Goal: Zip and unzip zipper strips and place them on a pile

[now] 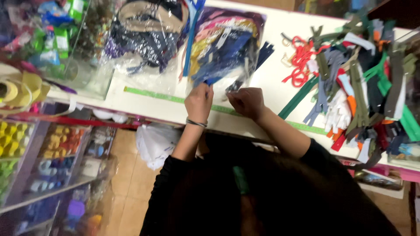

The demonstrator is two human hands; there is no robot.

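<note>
both hands work at the near mouth of a clear bag point(227, 48) of zippers on the counter point(280, 39). left hand point(199, 102) pinches a blue zipper point(209, 80); right hand point(247, 101) is curled, its grip unclear. zippers likely light, limp, slippery in plastic; best taken by the tape end. fingertips are hidden; a zipper pile point(363, 83) lies right of the bag.

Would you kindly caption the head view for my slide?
Left hand and right hand grip a clear bag of zippers on a white counter.
</note>
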